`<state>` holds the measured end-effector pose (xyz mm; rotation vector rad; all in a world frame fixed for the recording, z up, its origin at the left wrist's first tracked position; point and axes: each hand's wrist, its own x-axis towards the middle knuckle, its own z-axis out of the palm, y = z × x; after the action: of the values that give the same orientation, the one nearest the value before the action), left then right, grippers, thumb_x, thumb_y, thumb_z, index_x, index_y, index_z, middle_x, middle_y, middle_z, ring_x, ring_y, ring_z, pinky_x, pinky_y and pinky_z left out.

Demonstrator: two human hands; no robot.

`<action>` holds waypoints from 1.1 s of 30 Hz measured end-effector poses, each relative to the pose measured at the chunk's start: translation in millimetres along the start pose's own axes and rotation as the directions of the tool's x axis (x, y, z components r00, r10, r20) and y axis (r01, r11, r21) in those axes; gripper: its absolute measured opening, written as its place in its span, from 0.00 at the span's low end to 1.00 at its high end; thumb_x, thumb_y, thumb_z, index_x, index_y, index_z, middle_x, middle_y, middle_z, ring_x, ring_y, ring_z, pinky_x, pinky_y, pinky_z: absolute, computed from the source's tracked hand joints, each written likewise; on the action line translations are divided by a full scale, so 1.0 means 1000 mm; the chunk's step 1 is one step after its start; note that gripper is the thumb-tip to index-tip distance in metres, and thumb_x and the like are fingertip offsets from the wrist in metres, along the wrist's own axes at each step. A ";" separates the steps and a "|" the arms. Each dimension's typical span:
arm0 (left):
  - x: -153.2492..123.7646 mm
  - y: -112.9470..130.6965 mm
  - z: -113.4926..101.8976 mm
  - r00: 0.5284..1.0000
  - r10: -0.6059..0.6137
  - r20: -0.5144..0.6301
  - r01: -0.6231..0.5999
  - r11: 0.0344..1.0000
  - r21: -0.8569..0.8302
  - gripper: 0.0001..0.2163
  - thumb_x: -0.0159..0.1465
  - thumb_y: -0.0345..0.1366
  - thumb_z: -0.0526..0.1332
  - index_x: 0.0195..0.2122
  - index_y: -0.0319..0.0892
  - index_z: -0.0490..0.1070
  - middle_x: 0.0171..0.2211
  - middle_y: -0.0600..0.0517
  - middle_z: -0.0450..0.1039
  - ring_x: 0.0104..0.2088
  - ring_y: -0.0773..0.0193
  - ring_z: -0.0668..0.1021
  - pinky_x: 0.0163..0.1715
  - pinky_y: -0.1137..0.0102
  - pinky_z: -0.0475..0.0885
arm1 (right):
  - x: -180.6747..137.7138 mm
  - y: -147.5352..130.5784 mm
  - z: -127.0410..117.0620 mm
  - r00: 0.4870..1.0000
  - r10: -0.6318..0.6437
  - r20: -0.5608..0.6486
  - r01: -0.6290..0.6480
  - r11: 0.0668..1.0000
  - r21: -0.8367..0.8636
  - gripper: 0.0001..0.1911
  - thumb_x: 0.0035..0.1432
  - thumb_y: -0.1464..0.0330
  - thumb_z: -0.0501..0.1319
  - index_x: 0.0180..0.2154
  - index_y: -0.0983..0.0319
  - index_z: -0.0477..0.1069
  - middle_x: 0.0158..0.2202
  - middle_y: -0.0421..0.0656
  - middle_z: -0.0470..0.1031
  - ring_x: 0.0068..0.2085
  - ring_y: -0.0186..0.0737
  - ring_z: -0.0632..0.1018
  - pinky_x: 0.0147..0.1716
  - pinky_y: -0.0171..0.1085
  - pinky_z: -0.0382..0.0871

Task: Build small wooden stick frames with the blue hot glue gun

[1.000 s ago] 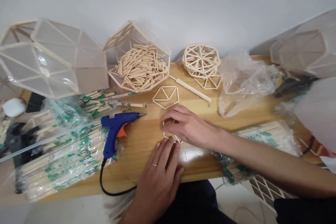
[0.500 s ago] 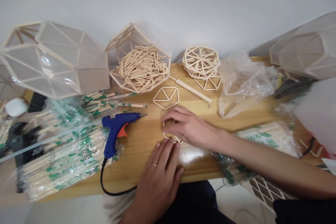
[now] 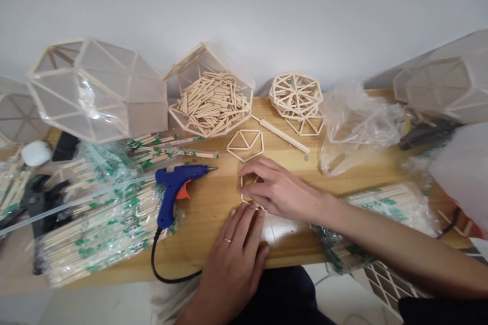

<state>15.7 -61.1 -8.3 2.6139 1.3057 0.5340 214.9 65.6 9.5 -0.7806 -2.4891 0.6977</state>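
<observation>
A small frame of thin wooden sticks (image 3: 247,189) lies flat on the wooden table (image 3: 213,244), mostly hidden under my hands. My right hand (image 3: 280,190) rests over it, fingers stretched out and pressing on its sticks. My left hand (image 3: 234,254) lies flat just below, fingertips touching the frame's near edge. A finished hexagonal stick frame (image 3: 245,144) sits just beyond. A blue hot glue gun (image 3: 176,188) lies to the left, nozzle pointing right.
An open stick basket full of cut sticks (image 3: 213,101) stands at the back, beside a stack of stick frames (image 3: 295,94). Wrapped chopstick bundles (image 3: 99,226) lie left and right. Plastic-covered polyhedra (image 3: 95,89) and a clear bag (image 3: 358,122) flank the table.
Both hands have stayed on the small frame; the camera view shifted slightly, moving everything a little right and down.
</observation>
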 end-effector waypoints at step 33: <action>0.002 0.000 -0.001 1.000 0.013 -0.020 -0.012 0.999 0.053 0.22 0.74 0.35 0.57 0.66 0.31 0.70 0.65 0.37 0.75 0.66 0.46 0.76 0.64 0.53 0.75 | -0.002 -0.001 0.001 1.000 -0.008 -0.023 0.009 1.000 0.018 0.12 0.69 0.76 0.61 0.46 0.64 0.83 0.53 0.54 0.74 0.58 0.52 0.76 0.58 0.51 0.78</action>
<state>16.7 -60.0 -7.2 2.6672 1.3284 0.5373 215.9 63.6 9.0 -0.7667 -2.4610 0.7035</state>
